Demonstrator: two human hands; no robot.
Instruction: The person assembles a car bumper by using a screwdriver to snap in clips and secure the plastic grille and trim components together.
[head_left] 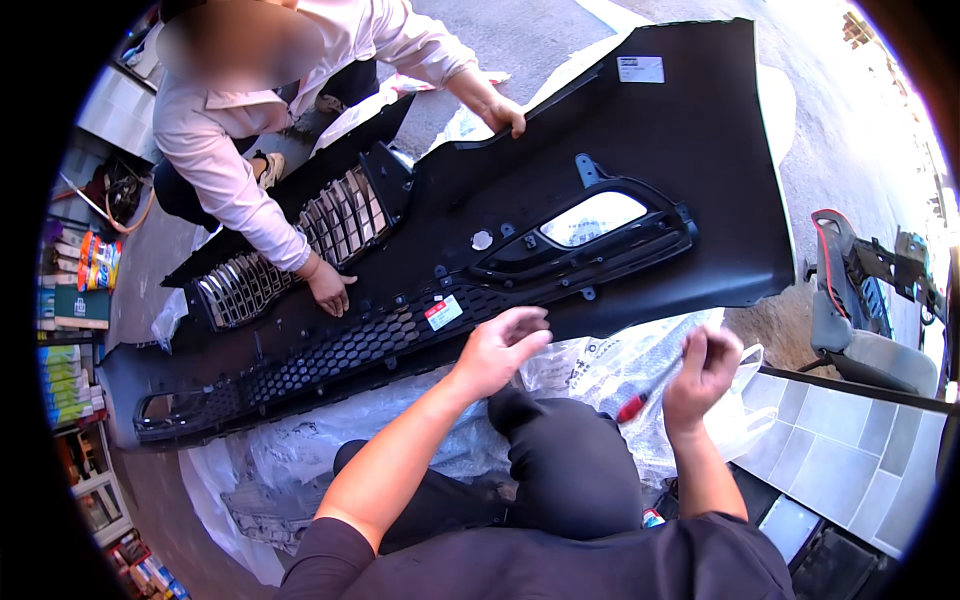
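- We find the black bumper (640, 130) lying across the work area, inner face toward us, its near edge running just ahead of our knees.
- Our left hand (505, 345): released, fingers loosely bent, over that near edge; contact unclear.
- Our right hand (703, 375): fingers curled, off the bumper's near edge; we can't tell if it grips anything.
- Clear plastic wrap (400, 412) fills the gap between bumper and knees; we see a red object (632, 407), blurred, near our right wrist.
- Room: pavement (835, 130) stretches past the right end; co-worker's hands rest at the far edge and beside the chrome grille (345, 215).
- Containers: white plastic bag (757, 430) at right, contents unreadable; boxes (80, 308) stacked at far left, closed.
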